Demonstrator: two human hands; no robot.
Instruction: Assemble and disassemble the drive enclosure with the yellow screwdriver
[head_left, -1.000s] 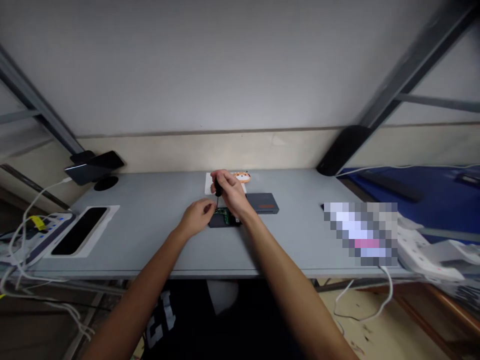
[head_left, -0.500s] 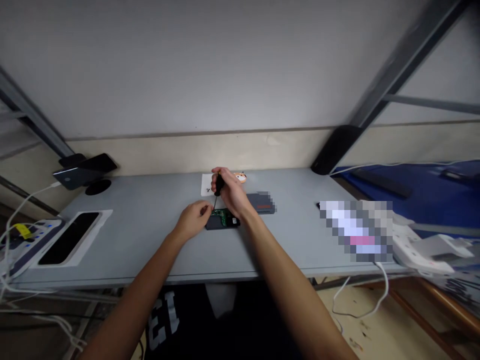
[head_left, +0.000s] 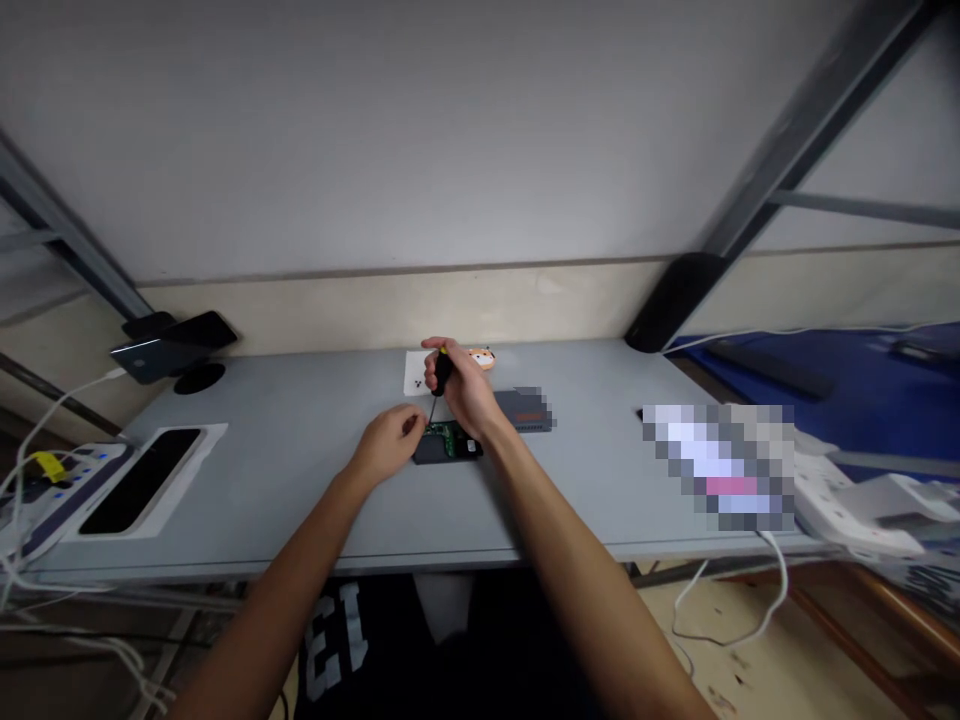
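My right hand (head_left: 461,388) is wrapped round the black handle of a screwdriver (head_left: 442,372) with a yellow end. One finger is stretched out beyond the handle's end. The thin shaft slants down to a dark open device (head_left: 431,450) with a green circuit board (head_left: 450,438), lying on the table. Beside the shaft's lower end, my left hand (head_left: 386,440) is closed, thumb and fingers pinched together at the device's left edge. What these fingers hold, if anything, is hidden.
Behind the hands lies white paper (head_left: 415,370) with small dark pieces, near an orange-and-white item (head_left: 482,357). A dark grey casing (head_left: 521,410) sits right of the device. A phone (head_left: 142,480) lies left, another on a stand (head_left: 176,345). A power strip (head_left: 847,500) is far right.
The view has shifted slightly. My right hand has turned a little on the screwdriver, and its yellow end now shows more plainly. My left hand stays at the device's edge.
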